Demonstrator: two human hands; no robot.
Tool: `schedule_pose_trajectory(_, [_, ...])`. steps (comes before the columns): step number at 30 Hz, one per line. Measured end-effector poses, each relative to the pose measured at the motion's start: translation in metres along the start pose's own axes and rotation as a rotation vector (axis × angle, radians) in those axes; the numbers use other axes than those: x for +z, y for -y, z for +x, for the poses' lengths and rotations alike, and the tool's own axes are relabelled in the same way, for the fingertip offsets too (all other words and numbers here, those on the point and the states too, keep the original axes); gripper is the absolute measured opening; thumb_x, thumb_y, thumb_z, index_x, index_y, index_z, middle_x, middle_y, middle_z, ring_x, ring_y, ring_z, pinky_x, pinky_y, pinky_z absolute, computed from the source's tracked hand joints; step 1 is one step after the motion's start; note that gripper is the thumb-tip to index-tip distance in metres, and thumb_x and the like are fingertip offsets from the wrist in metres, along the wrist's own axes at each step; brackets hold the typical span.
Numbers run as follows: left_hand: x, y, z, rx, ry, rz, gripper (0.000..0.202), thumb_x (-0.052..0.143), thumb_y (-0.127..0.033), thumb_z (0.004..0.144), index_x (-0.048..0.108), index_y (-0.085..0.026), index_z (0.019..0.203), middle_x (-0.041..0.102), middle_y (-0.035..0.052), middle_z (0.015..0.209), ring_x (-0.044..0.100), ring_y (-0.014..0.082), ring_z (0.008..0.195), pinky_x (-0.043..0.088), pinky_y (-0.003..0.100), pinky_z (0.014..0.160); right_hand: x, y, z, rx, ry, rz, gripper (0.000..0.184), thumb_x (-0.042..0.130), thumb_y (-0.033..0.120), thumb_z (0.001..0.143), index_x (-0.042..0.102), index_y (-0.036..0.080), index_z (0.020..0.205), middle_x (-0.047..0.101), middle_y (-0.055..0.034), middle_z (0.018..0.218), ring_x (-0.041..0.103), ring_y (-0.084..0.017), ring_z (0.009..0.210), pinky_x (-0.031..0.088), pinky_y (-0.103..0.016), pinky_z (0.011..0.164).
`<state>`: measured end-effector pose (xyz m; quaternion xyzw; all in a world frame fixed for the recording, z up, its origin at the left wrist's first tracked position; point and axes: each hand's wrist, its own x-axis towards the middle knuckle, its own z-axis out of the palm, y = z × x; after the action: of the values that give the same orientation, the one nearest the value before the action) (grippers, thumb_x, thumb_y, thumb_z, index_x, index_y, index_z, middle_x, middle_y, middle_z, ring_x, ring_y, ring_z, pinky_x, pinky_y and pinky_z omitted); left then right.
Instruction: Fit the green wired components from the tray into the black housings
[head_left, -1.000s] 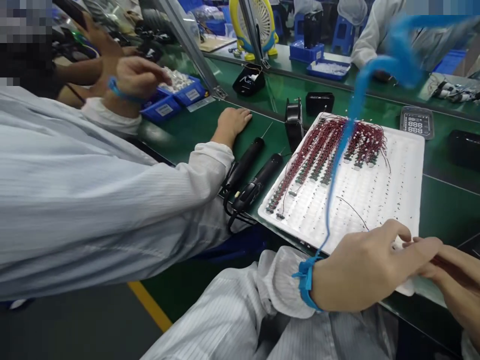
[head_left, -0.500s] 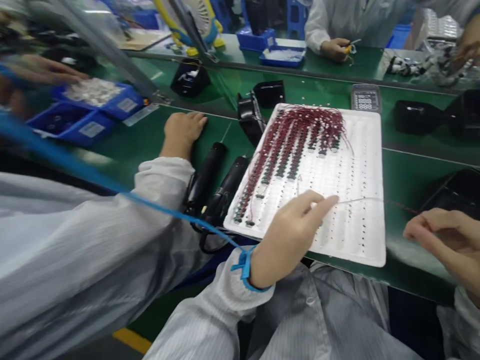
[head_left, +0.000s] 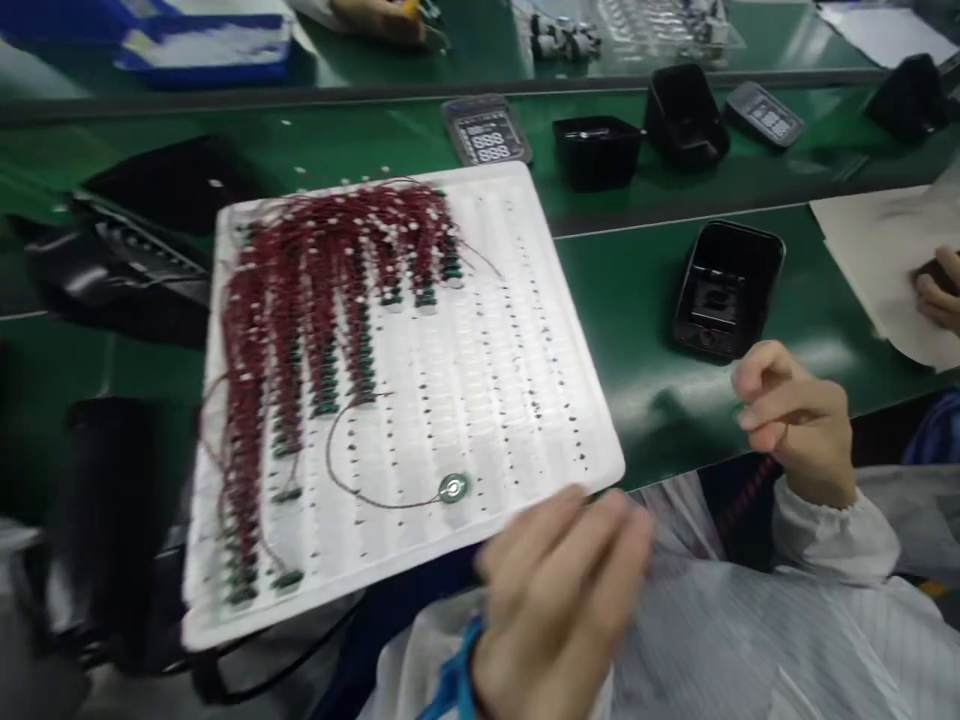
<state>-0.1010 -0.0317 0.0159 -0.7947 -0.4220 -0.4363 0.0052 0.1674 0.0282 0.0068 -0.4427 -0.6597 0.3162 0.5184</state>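
Note:
A white tray lies tilted on the green bench and overhangs its front edge. Rows of small green parts with red wires fill its left and far side. One round part with a looped red wire lies loose near the tray's front. My left hand, with a blue wrist strap, hovers just below the tray's front edge, fingers stretched, blurred and holding nothing. My right hand is curled in a pinch off the tray's right, over the bench edge. What it pinches is hidden.
A black open casing lies right of the tray. Display modules and black housings stand beyond it. Another person's hand rests on white paper at the far right. Black tools lie at the left.
The view has swung right. My left hand let go of the wire and drew back off the tray; the round part and its wire now lie on it. My right hand rose.

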Motion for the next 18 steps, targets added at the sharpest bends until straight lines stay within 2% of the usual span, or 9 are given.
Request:
schedule_pose_trajectory(2, [0.03, -0.02, 0.001, 0.057, 0.062, -0.18, 0.028, 0.055, -0.008, 0.098, 0.068, -0.015, 0.121, 0.073, 0.0087, 0.113, 0.068, 0.0208, 0.117, 0.064, 0.032, 0.096, 0.007, -0.003, -0.012, -0.04, 0.031, 0.208, 0.015, 0.084, 0.048, 0.081, 0.08, 0.033, 0.077, 0.058, 0.0012, 0.068, 0.051, -0.012, 0.062, 0.044, -0.027, 0.055])
schedule_pose_trajectory(4, [0.061, -0.034, 0.007, -0.001, 0.107, -0.326, 0.027, 0.05, -0.015, 0.103, 0.061, -0.009, 0.127, 0.071, 0.0126, 0.118, 0.068, 0.019, 0.117, 0.063, 0.03, 0.097, 0.016, -0.007, -0.023, -0.049, 0.046, 0.393, 0.013, 0.084, 0.046, 0.081, 0.081, 0.033, 0.083, 0.053, 0.003, 0.057, 0.048, -0.01, 0.055, 0.042, -0.024, 0.05])
schedule_pose_trajectory(6, [0.087, -0.041, 0.012, -0.088, 0.106, -0.443, 0.028, 0.047, -0.021, 0.106, 0.058, -0.009, 0.128, 0.07, 0.0123, 0.114, 0.069, 0.0163, 0.11, 0.063, 0.026, 0.093, 0.022, -0.011, -0.031, 0.027, 0.026, 0.489, 0.015, 0.086, 0.046, 0.079, 0.083, 0.032, 0.083, 0.055, 0.0032, 0.054, 0.049, -0.009, 0.052, 0.043, -0.023, 0.048])
schedule_pose_trajectory(8, [0.104, -0.042, 0.016, -0.138, 0.086, -0.529, 0.021, 0.045, -0.02, 0.106, 0.06, -0.012, 0.12, 0.068, 0.0077, 0.101, 0.069, 0.0125, 0.093, 0.061, 0.022, 0.082, 0.02, -0.016, -0.038, 0.141, -0.019, 0.493, 0.016, 0.088, 0.046, 0.075, 0.083, 0.032, 0.082, 0.061, 0.0023, 0.056, 0.052, -0.009, 0.051, 0.044, -0.022, 0.047])
schedule_pose_trajectory(10, [0.116, -0.041, 0.019, -0.158, 0.09, -0.569, 0.016, 0.045, -0.018, 0.106, 0.061, -0.015, 0.103, 0.063, 0.0026, 0.087, 0.063, 0.0104, 0.077, 0.056, 0.019, 0.07, 0.012, -0.021, -0.042, 0.21, -0.059, 0.399, 0.012, 0.088, 0.042, 0.077, 0.084, 0.033, 0.083, 0.068, 0.0009, 0.063, 0.058, -0.01, 0.053, 0.047, -0.021, 0.048])
schedule_pose_trajectory(12, [0.123, -0.039, 0.021, -0.169, 0.136, -0.564, 0.021, 0.045, -0.018, 0.106, 0.057, -0.018, 0.089, 0.057, -0.0002, 0.078, 0.057, 0.0102, 0.067, 0.05, 0.02, 0.062, 0.001, -0.024, -0.045, 0.214, -0.108, 0.236, 0.006, 0.086, 0.034, 0.08, 0.085, 0.034, 0.087, 0.074, -0.0002, 0.07, 0.065, -0.012, 0.06, 0.052, -0.022, 0.051])
schedule_pose_trajectory(15, [0.134, -0.039, 0.029, -0.216, 0.261, -0.475, 0.026, 0.046, -0.022, 0.106, 0.054, -0.02, 0.081, 0.057, -0.0012, 0.075, 0.056, 0.0111, 0.065, 0.046, 0.022, 0.059, -0.013, -0.024, -0.044, 0.172, -0.185, -0.007, 0.014, 0.083, 0.022, 0.082, 0.085, 0.034, 0.089, 0.076, 0.0002, 0.074, 0.07, -0.014, 0.066, 0.056, -0.024, 0.057])
schedule_pose_trajectory(18, [0.146, -0.04, 0.044, -0.306, 0.436, -0.321, 0.022, 0.053, -0.023, 0.103, 0.056, -0.02, 0.082, 0.061, -0.0006, 0.077, 0.06, 0.0135, 0.07, 0.045, 0.024, 0.059, -0.017, -0.023, -0.037, 0.108, -0.257, -0.289, 0.016, 0.08, 0.018, 0.083, 0.085, 0.032, 0.09, 0.078, 0.0008, 0.078, 0.071, -0.014, 0.067, 0.058, -0.026, 0.061])
